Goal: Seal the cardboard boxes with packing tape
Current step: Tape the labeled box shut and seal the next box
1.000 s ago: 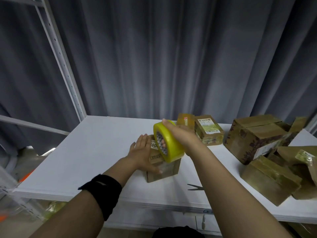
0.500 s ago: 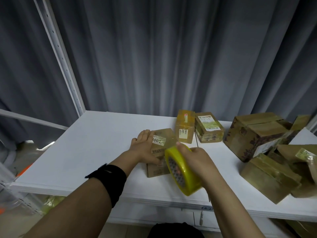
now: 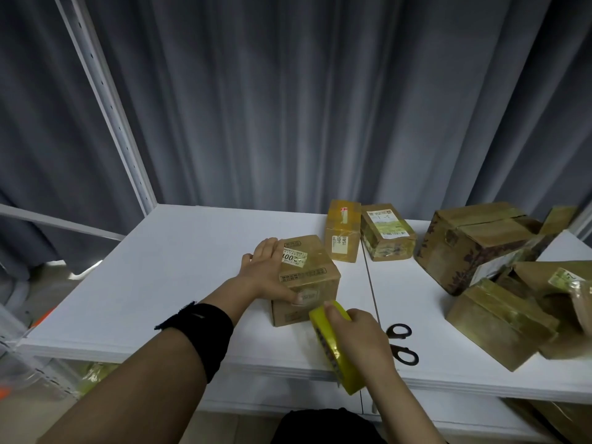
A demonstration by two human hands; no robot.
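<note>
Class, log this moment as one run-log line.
left hand: presses small box top | right hand: grips tape roll at box front | scissors: idle on table

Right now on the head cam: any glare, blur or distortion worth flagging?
Head view: dim, cool light, soft shadows; wide-angle bending tilts the shelf upright; glare glints on the taped box at right; the right hand and tape roll look slightly soft; the label on the small box under the left hand is only partly readable.

a white table [image 3: 179, 270] carried a small cardboard box [image 3: 312, 280] near its front edge, a narrow box [image 3: 342, 232] and a labelled box [image 3: 386, 233] just beside each other behind it, black-handled scissors [image 3: 396, 350] and a heap of larger boxes [image 3: 474, 248] at the right.
</note>
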